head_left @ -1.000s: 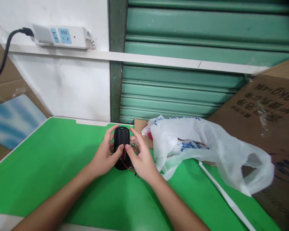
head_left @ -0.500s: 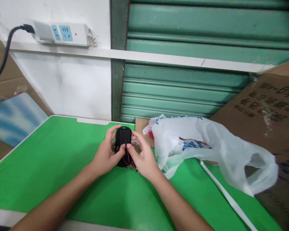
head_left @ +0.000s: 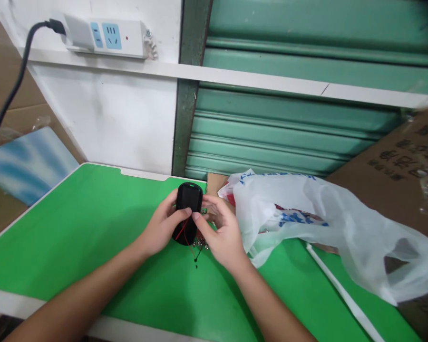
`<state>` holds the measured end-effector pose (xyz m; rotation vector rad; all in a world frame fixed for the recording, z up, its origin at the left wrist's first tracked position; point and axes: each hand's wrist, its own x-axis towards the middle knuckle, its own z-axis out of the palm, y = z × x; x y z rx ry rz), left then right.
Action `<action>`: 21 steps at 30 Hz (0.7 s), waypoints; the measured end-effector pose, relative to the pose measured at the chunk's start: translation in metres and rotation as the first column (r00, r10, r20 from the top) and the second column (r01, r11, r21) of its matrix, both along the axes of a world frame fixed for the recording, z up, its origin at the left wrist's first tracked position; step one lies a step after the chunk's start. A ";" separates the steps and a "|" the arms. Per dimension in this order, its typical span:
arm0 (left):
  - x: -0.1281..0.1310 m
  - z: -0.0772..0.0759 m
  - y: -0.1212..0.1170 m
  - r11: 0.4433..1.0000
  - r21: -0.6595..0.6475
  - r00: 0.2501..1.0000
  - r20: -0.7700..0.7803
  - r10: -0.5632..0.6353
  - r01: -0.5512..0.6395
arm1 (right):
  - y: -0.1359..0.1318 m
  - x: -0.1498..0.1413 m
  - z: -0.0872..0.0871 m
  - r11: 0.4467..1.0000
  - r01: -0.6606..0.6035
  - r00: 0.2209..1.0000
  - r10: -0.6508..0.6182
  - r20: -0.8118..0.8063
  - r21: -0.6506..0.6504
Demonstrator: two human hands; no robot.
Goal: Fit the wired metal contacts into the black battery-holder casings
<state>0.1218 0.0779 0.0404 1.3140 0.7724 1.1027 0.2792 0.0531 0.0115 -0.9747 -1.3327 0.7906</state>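
A black, rounded plastic casing [head_left: 189,194] is held tilted up over the green table top [head_left: 92,237]. My left hand [head_left: 160,225] grips its left edge, with the thumb lying across the inner face. On the other side, my right hand [head_left: 224,232] holds the casing, its thumb tip pressed near the middle. Thin red and black wires [head_left: 183,230] run out below the thumbs, and a dark end hangs over the table. Small shiny metal parts [head_left: 200,244] show beside the right palm; my hand partly hides them, so their kind is unclear.
A white plastic bag [head_left: 271,199] with printed contents lies right of my hands, over a piece of cardboard [head_left: 216,183]. A white strip [head_left: 342,289] lies at the right. A cardboard box [head_left: 388,166] stands behind. A power strip [head_left: 117,40] is on the wall.
The camera view has shifted, so the surroundings sit further right. My left thumb now reaches further across the casing, and the wire ends show hanging lower, clear of my right hand.
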 end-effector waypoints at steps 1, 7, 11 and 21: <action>0.001 0.000 0.000 1.000 -0.023 1.000 0.002 -0.002 0.002 | -0.001 -0.001 0.000 1.000 -0.001 1.000 0.001 0.009 0.012; 0.002 -0.001 0.001 0.989 -0.143 0.998 0.055 -0.035 0.042 | 0.001 0.000 0.000 1.000 0.006 1.000 -0.006 0.001 0.003; 0.002 -0.001 0.002 0.958 -0.272 0.990 0.127 -0.060 0.093 | 0.003 -0.001 -0.002 1.000 0.014 0.999 -0.015 -0.028 -0.022; -0.004 -0.005 0.015 0.953 -0.259 0.984 0.124 -0.127 0.156 | 0.011 0.004 -0.005 0.976 -0.057 0.973 0.006 -0.231 -0.211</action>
